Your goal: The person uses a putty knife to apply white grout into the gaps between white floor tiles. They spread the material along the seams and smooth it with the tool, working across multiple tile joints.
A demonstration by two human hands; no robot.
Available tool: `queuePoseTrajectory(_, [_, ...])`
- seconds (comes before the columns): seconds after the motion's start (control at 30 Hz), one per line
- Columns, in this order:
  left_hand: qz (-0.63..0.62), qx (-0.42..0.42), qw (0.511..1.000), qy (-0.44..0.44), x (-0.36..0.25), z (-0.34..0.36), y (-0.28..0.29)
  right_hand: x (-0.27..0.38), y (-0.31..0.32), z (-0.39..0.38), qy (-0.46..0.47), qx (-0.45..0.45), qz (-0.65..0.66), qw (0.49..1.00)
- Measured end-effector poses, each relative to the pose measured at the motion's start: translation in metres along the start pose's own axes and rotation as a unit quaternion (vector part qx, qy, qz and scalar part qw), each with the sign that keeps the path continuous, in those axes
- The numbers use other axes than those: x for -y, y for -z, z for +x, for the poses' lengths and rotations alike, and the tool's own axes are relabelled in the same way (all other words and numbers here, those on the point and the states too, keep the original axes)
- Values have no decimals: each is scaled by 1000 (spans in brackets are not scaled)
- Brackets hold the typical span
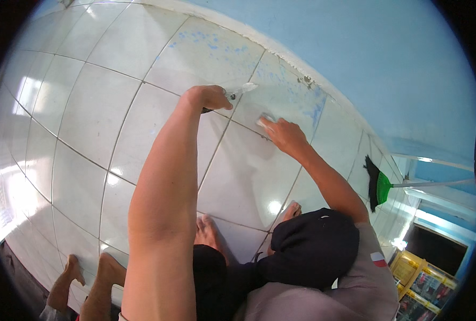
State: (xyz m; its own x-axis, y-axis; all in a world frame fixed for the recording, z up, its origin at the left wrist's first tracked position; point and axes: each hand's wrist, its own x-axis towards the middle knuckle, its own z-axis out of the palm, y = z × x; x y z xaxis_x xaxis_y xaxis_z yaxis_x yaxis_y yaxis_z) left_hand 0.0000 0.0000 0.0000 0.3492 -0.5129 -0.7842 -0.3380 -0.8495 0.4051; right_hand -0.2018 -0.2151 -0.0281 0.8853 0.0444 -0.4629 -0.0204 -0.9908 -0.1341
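Note:
My left hand (211, 97) reaches over the white tiled floor near the wall, its fingers curled round something with dark parts, mostly hidden by the hand. Just past its fingertips lies a whitish, shiny patch (247, 87); whether it is liquid or clear plastic I cannot tell. To the right, my right hand (285, 134) presses a small whitish pad (267, 117) against a tile, fingers closed on it. Blue paint spots (211, 43) speckle the tiles beyond my left hand, and more blue marks (314, 111) show beyond the right.
A light blue wall (355, 48) with a chipped lower edge runs along the far right. A broom with green head and dark bristles (378, 183) leans at the right. Another person's bare feet (109, 267) are at lower left. A yellow-framed case (422, 283) stands at lower right.

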Motion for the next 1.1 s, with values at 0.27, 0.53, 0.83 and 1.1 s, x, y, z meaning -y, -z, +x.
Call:
queuePoseTrajectory(0.27, [-53,-57,995,-57,6,22,-48,-25,-3,-69,-44,51,-40,997])
queuePoseTrajectory(0.53, [-35,-48,996,-67,12,13,-46,3,7,-30,-9,53,-37,998])
queuePoseTrajectory(0.83, [-43,-34,997,-49,-4,3,-33,6,9,6,32,-3,-53,998])
queuePoseTrajectory(1.1, [-36,-73,995,-54,14,20,-43,11,9,-3,74,-32,-23,996])
